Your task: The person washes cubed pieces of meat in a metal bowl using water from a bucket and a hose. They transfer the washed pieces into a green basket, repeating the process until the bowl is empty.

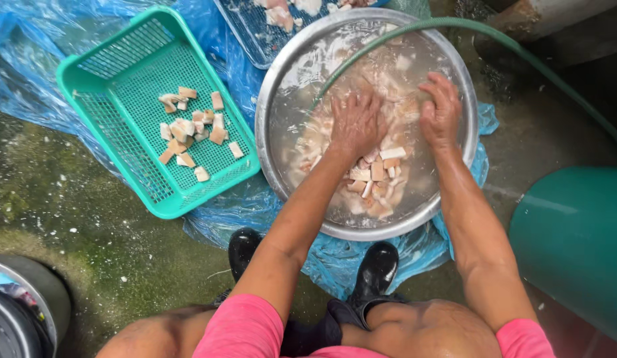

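Observation:
A wide metal basin holds cloudy water and many pale, pinkish meat pieces. My left hand presses palm down on the pieces in the middle of the basin, fingers spread. My right hand dips into the water near the basin's right rim, fingers curled over pieces; whether it grips any I cannot tell. A green hose arcs over the basin and ends near my left hand. To the left, a teal plastic basket contains several cut meat pieces.
Blue plastic sheeting lies under basin and basket on wet, mossy concrete. A second blue basket with meat sits at the top. A large green barrel stands at right, a grey container at bottom left. My black boots stand below the basin.

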